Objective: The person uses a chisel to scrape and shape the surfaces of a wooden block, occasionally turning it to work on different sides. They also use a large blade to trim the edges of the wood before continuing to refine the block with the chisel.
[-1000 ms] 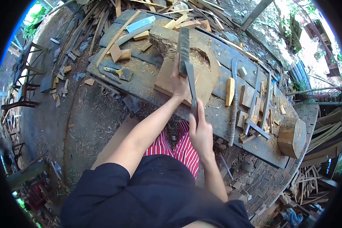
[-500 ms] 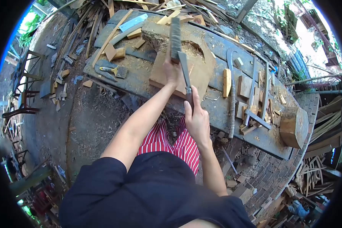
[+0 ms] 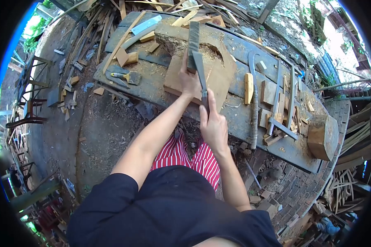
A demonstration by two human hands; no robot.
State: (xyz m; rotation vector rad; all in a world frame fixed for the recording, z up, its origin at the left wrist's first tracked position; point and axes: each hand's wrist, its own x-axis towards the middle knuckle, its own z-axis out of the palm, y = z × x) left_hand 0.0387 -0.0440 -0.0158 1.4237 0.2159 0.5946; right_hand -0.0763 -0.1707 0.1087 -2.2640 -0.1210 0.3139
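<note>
My left hand (image 3: pixel 188 80) is closed round the lower part of a long grey block (image 3: pixel 193 35) that looks like a whetstone. It is raised in front of the bench, its far end pointing away from me. A chisel (image 3: pixel 200 72) with a flared metal blade overlaps the block's near end. Its dark handle is in my right hand (image 3: pixel 214 125), index finger stretched along it. Whether the blade touches the block is hard to tell. Behind both hands lies a thick wooden slab (image 3: pixel 175 80) with a rough, chipped hollow (image 3: pixel 212 51).
A paintbrush (image 3: pixel 132 77) lies on the worn bench (image 3: pixel 152 84) at left. To the right are a sickle (image 3: pixel 254 94), a frame saw (image 3: pixel 293 99), wood blocks and a large chunk (image 3: pixel 322 138). Scrap wood (image 3: pixel 95 29) is piled behind and left.
The chisel's blade has shifted away from me along the grey block, overlapping it more. The block, blurred before, looks sharper now. The whole view has shifted slightly.
</note>
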